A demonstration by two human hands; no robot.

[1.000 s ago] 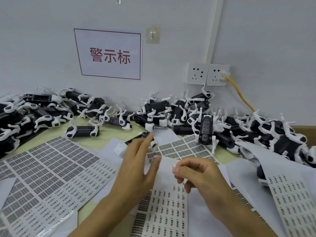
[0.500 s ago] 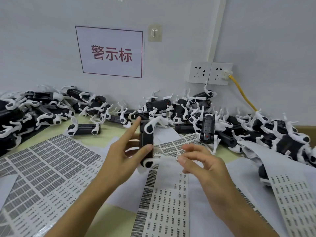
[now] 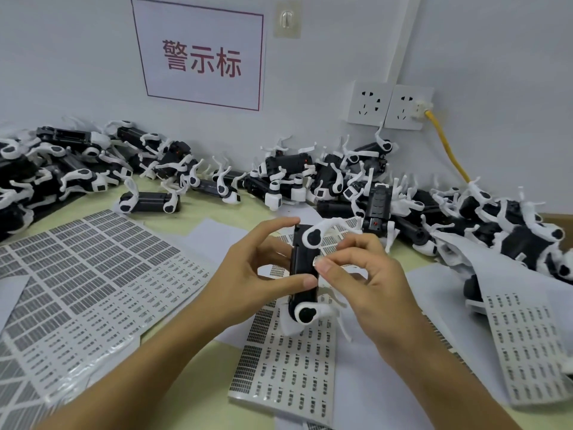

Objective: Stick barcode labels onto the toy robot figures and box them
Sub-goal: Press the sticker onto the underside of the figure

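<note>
My left hand (image 3: 248, 274) grips the robot (image 3: 304, 271) upright above the sheets (image 3: 288, 367), my right hand (image 3: 362, 274) pinches a label (image 3: 317, 261) at its flank, so I should square it, then press it flat from one edge.

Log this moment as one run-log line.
left hand: holds toy robot figure upright | right hand: pinches barcode label at figure's side | label sheets: on table

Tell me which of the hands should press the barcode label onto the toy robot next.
The right hand: it pinches the label right beside the toy robot's black body, while the left hand grips that body.
</note>
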